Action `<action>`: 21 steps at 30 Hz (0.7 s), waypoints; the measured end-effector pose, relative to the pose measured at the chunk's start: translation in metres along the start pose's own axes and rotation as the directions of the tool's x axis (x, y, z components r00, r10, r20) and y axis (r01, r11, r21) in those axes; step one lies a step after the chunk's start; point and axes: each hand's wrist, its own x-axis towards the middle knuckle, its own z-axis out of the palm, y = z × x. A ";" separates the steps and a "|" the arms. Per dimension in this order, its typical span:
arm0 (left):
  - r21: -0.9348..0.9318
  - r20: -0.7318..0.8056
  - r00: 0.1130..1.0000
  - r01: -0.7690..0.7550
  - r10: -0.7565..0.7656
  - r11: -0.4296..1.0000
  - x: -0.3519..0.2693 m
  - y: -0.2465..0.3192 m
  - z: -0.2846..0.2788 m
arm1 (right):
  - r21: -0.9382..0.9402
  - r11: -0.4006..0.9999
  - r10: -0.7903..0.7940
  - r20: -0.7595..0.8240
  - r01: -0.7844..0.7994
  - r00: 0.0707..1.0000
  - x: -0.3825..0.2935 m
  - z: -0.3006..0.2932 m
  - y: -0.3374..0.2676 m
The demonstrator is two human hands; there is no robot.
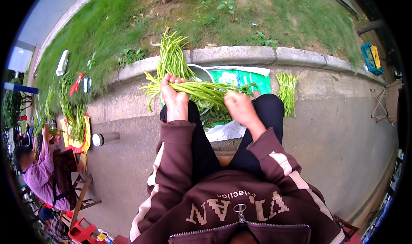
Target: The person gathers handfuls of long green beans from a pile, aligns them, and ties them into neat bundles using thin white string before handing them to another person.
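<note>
My left hand (175,97) is closed around the thick ends of a bundle of long green vegetable stalks (202,91), held level above my knees. At the bundle's thinner, leafy end my right hand (239,107) is curled into a fist on the stalks; its fingertips are hidden. Beyond my left hand, a larger heap of bare stalks (173,56) lies across the rim of a metal basin (202,73). Loose green leaves (220,115) lie below the bundle, between my knees, on a green and white plastic sheet (262,80).
A tied bunch of stalks (287,93) lies right of the sheet, by the stone curb (235,55). On the left are a steel flask (106,138), stalks on a yellow bag (85,141) and a seated person (48,183). Farther right sits a blue crate (370,59).
</note>
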 end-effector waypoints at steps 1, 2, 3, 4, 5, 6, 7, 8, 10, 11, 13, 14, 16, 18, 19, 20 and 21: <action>-0.019 0.006 1.000 0.006 -0.006 1.000 0.002 0.003 -0.001 | 0.077 0.966 0.246 0.031 -0.248 0.969 0.003 -0.013 0.005; -0.036 0.018 1.000 0.004 -0.004 0.999 0.003 0.007 -0.002 | 0.027 0.955 0.296 0.004 -0.296 0.955 0.003 -0.024 0.009; -0.031 -0.004 1.000 -0.002 0.002 1.000 0.003 0.008 0.000 | -0.022 0.940 0.339 -0.030 -0.340 0.940 0.005 -0.031 0.009; -0.025 -0.026 1.000 -0.009 0.008 1.000 0.002 0.010 0.002 | 0.027 0.955 0.297 -0.056 -0.296 0.953 0.003 -0.030 0.007; -0.020 -0.048 0.999 -0.015 0.014 1.000 0.001 0.012 0.003 | 0.075 0.966 0.255 -0.084 -0.249 0.963 -0.001 -0.027 0.003; 0.020 -0.011 0.998 -0.065 0.065 0.998 0.000 0.012 0.003 | 0.120 0.973 0.211 -0.114 -0.197 0.971 -0.002 -0.024 -0.001; 0.082 0.003 0.994 -0.106 0.106 0.991 -0.008 0.009 0.008 | -0.094 0.994 0.052 -0.073 -0.059 0.996 0.001 -0.024 -0.013; 0.143 0.020 0.989 -0.147 0.146 0.979 -0.016 0.003 0.013 | -0.294 0.951 -0.098 0.001 0.094 0.995 0.005 -0.024 -0.028; 0.228 0.041 0.980 -0.200 0.196 0.953 -0.037 -0.016 0.033 | -0.493 0.829 -0.218 0.152 0.265 0.964 0.011 -0.013 -0.043; 0.261 0.074 0.972 -0.234 0.222 0.937 -0.047 -0.028 0.039 | -0.512 0.811 -0.205 0.204 0.283 0.957 0.014 -0.003 -0.045; 0.332 0.112 0.966 -0.256 0.232 0.908 -0.066 -0.050 0.053 | -0.333 0.884 -0.312 0.103 0.328 0.945 0.019 0.017 -0.035; 0.331 0.146 0.967 -0.249 0.211 0.910 -0.067 -0.055 0.057 | -0.197 0.960 -0.195 0.037 0.199 0.980 0.023 0.021 -0.032; 0.443 0.239 0.962 -0.228 0.131 0.867 -0.072 -0.053 0.062 | 0.007 0.999 -0.055 0.054 0.054 0.997 0.030 0.022 -0.027; 0.472 0.375 0.927 -0.186 -0.005 0.862 -0.074 -0.046 0.068 | 0.106 0.994 -0.042 0.176 0.023 0.984 0.036 0.011 -0.016; 0.486 0.436 0.897 -0.164 -0.075 0.859 -0.073 -0.042 0.067 | 0.184 0.975 0.069 0.282 -0.124 0.957 0.039 0.004 -0.026; 0.532 0.519 0.840 -0.173 -0.158 0.829 -0.069 -0.036 0.062 | 0.244 0.930 0.165 0.392 -0.275 0.905 0.042 -0.005 -0.036; 0.537 0.586 0.788 -0.202 -0.190 0.819 -0.065 -0.034 0.059 | 0.284 0.861 0.242 0.501 -0.422 0.831 0.044 -0.013 -0.044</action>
